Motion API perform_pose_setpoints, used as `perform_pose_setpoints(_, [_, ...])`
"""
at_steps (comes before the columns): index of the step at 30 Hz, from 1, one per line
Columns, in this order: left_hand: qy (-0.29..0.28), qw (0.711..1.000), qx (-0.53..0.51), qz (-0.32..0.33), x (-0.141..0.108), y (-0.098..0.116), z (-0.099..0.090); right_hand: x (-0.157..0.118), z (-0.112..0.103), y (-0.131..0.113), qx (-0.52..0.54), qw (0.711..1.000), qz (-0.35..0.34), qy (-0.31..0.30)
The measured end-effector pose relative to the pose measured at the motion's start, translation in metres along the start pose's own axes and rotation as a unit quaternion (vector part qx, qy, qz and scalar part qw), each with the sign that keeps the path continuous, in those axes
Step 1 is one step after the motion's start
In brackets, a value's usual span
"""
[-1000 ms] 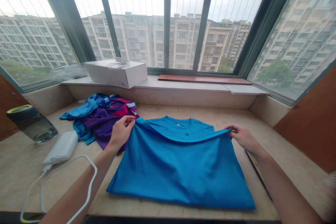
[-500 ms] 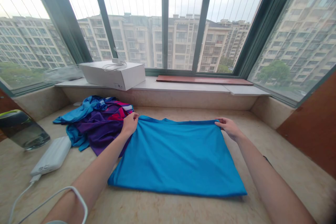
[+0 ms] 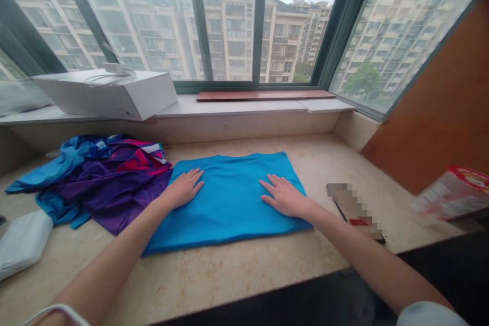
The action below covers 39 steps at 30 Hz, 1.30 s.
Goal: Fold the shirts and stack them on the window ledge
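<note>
In the head view, your left hand (image 3: 185, 187) lies palm-down, fingers slightly spread, near the left edge of the folded blue garment (image 3: 229, 209), most of which stretches from it toward three o'clock. Your right hand (image 3: 284, 196) rests on the same cloth with fingers fanned, most of it toward nine o'clock, while the purple clothes pile (image 3: 114, 183) sits at your left hand's nine o'clock.

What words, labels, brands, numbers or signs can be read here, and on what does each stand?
None can be read.
White box: dark print near a lower corner, too small.
Clear container with red top: printed marks, too blurred.
Flat object near it: pixelated, so any text is hidden.
Blue garment: no lettering shows.
</note>
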<state>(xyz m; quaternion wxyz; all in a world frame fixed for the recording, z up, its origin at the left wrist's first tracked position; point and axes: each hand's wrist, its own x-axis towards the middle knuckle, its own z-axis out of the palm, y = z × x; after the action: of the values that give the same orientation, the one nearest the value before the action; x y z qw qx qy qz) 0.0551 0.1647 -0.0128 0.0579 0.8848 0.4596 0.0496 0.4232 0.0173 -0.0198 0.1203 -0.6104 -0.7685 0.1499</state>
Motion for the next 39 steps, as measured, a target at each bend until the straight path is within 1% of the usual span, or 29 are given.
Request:
perform_pose_setpoints(2, [-0.032, 0.999, 0.019, -0.02, -0.006, 0.0, 0.002, -0.004, -0.005, -0.006, -0.023, 0.999, -0.009, -0.027])
perform_pose_setpoints(3, [-0.038, 0.999, 0.025, -0.026, -0.009, 0.001, 0.001, -0.003, -0.012, -0.005, -0.021, 0.999, -0.015, -0.025])
perform_pose_setpoints(5, [-0.038, 0.998, 0.033, -0.025, -0.02, 0.009, -0.005, -0.001, -0.03, -0.001, -0.006, 1.0, -0.024, -0.002])
perform_pose_setpoints(8, [-0.03, 0.999, 0.035, -0.003, -0.046, 0.036, -0.016, -0.001, -0.053, 0.0, 0.012, 0.999, -0.031, 0.04])
perform_pose_setpoints(10, [-0.02, 0.999, 0.022, 0.021, -0.064, 0.057, -0.022, -0.004, -0.058, -0.009, 0.018, 0.998, -0.044, 0.049])
perform_pose_setpoints(12, [0.01, 0.999, -0.007, 0.049, -0.077, 0.072, -0.023, -0.011, -0.051, -0.027, 0.028, 0.996, -0.069, 0.047])
perform_pose_setpoints(14, [0.04, 0.996, -0.027, 0.073, -0.084, 0.077, -0.021, -0.022, -0.036, -0.049, 0.037, 0.994, -0.103, 0.03])
perform_pose_setpoints(15, [0.043, 0.995, -0.029, 0.08, -0.086, 0.077, -0.019, -0.03, -0.028, -0.06, 0.042, 0.992, -0.122, 0.013])
perform_pose_setpoints(17, [0.025, 0.996, -0.022, 0.079, -0.089, 0.073, -0.015, -0.051, -0.011, -0.079, 0.051, 0.985, -0.16, -0.041])
perform_pose_setpoints(18, [0.012, 0.997, -0.018, 0.076, -0.092, 0.071, -0.014, -0.062, -0.005, -0.086, 0.051, 0.983, -0.165, -0.064])
perform_pose_setpoints(20, [-0.006, 0.997, -0.012, 0.075, -0.1, 0.069, -0.012, -0.086, 0.005, -0.096, 0.042, 0.984, -0.154, -0.083])
perform_pose_setpoints(21, [-0.007, 0.997, -0.009, 0.079, -0.107, 0.07, -0.011, -0.098, 0.008, -0.098, 0.036, 0.985, -0.146, -0.079])
perform_pose_setpoints(23, [0.005, 0.996, 0.001, 0.089, -0.124, 0.075, -0.007, -0.119, 0.012, -0.1, 0.02, 0.987, -0.148, -0.059])
perform_pose_setpoints(25, [0.034, 0.995, 0.017, 0.096, -0.145, 0.082, -0.001, -0.135, 0.017, -0.1, -0.007, 0.982, -0.188, -0.029])
perform_pose_setpoints(28, [0.083, 0.99, 0.052, 0.097, -0.176, 0.098, 0.007, -0.151, 0.026, -0.1, -0.085, 0.96, -0.264, 0.029])
perform_pose_setpoints(31, [0.115, 0.985, 0.075, 0.109, -0.2, 0.122, 0.009, -0.159, 0.034, -0.1, -0.158, 0.938, -0.292, 0.098])
perform_pose_setpoints(33, [0.108, 0.98, 0.067, 0.153, -0.208, 0.141, 0.009, -0.161, 0.038, -0.1, -0.166, 0.93, -0.297, 0.138])
perform_pose_setpoints(35, [0.089, 0.973, 0.046, 0.207, -0.21, 0.159, 0.011, -0.161, 0.04, -0.102, -0.148, 0.928, -0.294, 0.173])
perform_pose_setpoints(36, [0.082, 0.971, 0.037, 0.224, -0.209, 0.167, 0.014, -0.16, 0.04, -0.103, -0.137, 0.929, -0.289, 0.188])
perform_pose_setpoints(39, [0.073, 0.969, 0.023, 0.235, -0.202, 0.184, 0.027, -0.156, 0.044, -0.111, -0.107, 0.927, -0.285, 0.221])
